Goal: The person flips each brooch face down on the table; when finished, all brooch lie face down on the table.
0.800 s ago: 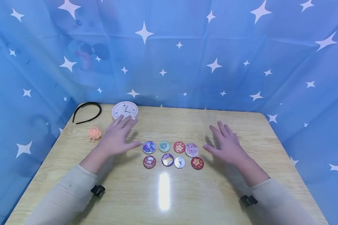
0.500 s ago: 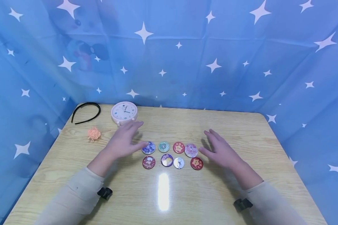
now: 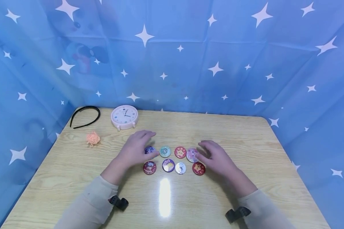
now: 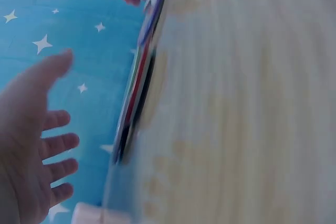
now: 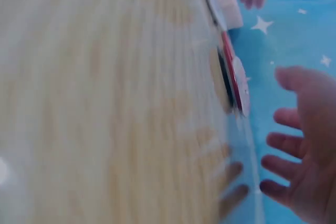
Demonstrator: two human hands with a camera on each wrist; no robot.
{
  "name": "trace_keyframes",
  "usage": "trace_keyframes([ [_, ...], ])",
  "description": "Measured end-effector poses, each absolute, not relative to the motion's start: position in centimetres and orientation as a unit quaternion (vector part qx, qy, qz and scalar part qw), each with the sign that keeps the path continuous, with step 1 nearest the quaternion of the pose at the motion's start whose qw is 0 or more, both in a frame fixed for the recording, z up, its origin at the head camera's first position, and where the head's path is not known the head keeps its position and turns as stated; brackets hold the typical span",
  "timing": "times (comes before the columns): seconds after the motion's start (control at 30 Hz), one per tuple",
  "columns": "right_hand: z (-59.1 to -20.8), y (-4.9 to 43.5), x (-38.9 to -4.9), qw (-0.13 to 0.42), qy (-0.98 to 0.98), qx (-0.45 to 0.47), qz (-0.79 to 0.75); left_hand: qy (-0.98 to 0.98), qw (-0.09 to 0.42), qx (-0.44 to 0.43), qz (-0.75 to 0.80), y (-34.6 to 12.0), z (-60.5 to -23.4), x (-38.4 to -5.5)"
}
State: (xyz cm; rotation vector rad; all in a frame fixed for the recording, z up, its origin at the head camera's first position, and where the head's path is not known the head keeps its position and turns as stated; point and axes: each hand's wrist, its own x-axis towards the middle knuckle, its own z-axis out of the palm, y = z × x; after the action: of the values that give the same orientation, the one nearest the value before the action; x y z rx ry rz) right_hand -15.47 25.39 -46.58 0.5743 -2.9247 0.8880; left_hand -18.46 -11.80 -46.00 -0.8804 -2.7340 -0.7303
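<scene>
Two rows of round pin badges lie face up on the wooden table [image 3: 166,122] in the head view. My left hand [image 3: 136,149] hovers over their left end, fingers spread and holding nothing. It partly hides a blue badge [image 3: 149,149], and its thumb points toward a teal badge [image 3: 165,151]. At the right end my right hand [image 3: 217,159] is held out with loosely bent fingers, its thumb overlapping the pink badge [image 3: 191,155]. A red star badge [image 3: 199,168] lies just below that thumb. In the right wrist view the right hand [image 5: 302,145] has its fingers apart.
A pink alarm clock [image 3: 124,117] stands at the back left of the table. Left of it are a black headband [image 3: 85,117] and a peach tangle of yarn-like strands [image 3: 93,138]. A blue star-patterned curtain [image 3: 172,57] encloses the back and sides.
Both hands have moved inward and toward me, closing on the badges from either side. The left hand has come off the clock, which shows in full now. The badges stay put.
</scene>
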Motion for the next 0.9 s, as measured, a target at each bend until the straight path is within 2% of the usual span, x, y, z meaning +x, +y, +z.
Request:
trace_keyframes([
  [0.3,-48.2,25.2,-15.3,0.035,-0.951,0.179,0.25,-0.918,0.078,-0.321,-0.219,-9.6,-48.1,-18.6],
  [0.47,-49.3,25.1,-14.8,0.033,-0.951,0.159,0.263,-0.918,0.053,-0.331,-0.213,-8.3,-48.9,-18.6],
  [0.9,-50.2,24.9,-15.2,0.05,-0.943,0.152,0.293,-0.924,0.006,-0.33,-0.195,-4.8,-49.0,-18.4],
])
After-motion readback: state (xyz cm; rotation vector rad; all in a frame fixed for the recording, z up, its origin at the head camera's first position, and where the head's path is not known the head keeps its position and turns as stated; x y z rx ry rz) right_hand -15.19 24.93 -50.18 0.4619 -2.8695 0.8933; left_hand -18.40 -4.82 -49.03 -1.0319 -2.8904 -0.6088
